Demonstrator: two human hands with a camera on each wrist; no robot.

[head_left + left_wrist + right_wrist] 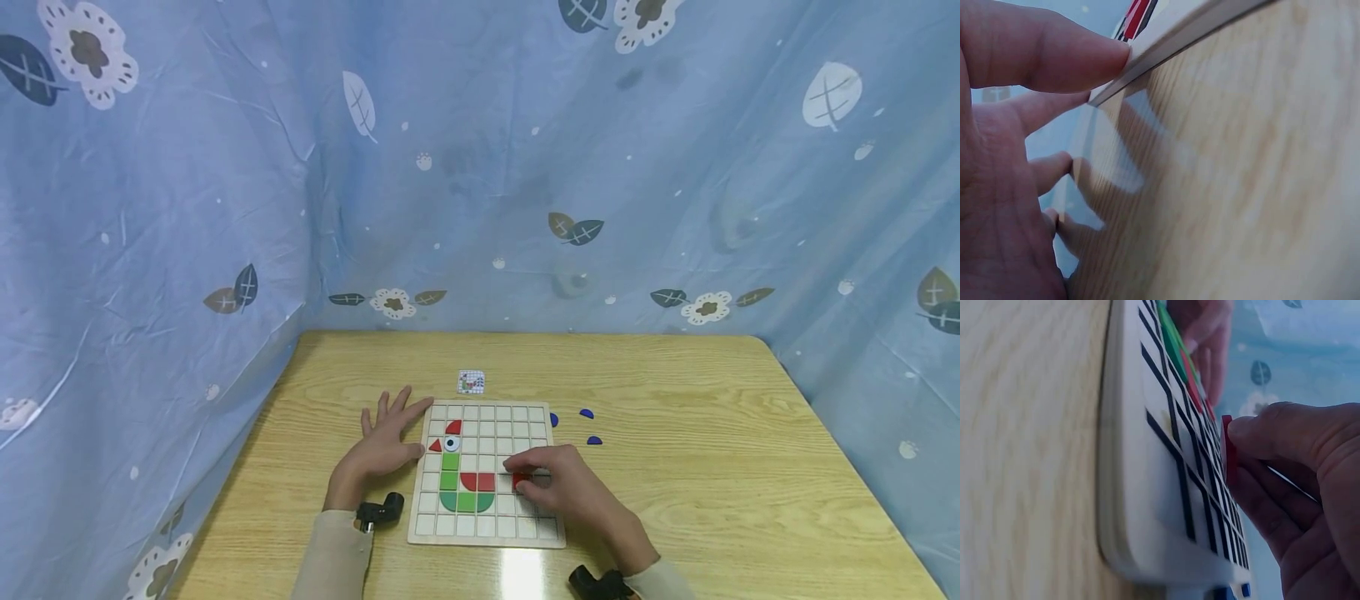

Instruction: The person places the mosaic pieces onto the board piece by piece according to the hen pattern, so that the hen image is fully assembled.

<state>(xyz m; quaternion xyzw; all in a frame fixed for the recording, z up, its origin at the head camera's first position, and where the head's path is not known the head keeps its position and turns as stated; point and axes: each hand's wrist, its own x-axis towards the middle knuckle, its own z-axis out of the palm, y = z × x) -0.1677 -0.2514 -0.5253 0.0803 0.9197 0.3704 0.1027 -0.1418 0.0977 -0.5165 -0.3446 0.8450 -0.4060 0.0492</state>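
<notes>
While the left hand (pixel 386 446) lies flat on the wooden table (pixel 712 433) with its fingers spread and straight, its thumb (pixel 1054 53) touches the left edge of the grid board (pixel 486 471) and it grips nothing. On the board, the right hand (pixel 558 483) pinches a red tile (pixel 520 481) between thumb and fingertips; the right wrist view shows this tile (pixel 1229 453) standing on edge against the board's surface (pixel 1166 475), right of the board's middle and just right of the pieces already laid there. Those pieces sit left of the board's centre: a red triangle (pixel 435 446) and a red quarter-round (pixel 453 427) by a white eye disc (pixel 452 443), green squares (pixel 450 471) below them, two red pieces (pixel 477 481) beside the held tile, and a green curved row (pixel 467 501) beneath. Beyond the board's far edge lies a small pattern card (pixel 471 382). Off the board's right far corner, three blue pieces (pixel 587 413) lie apart on the table. Black wrist cameras (pixel 381 510) sit near the board's front edge.
</notes>
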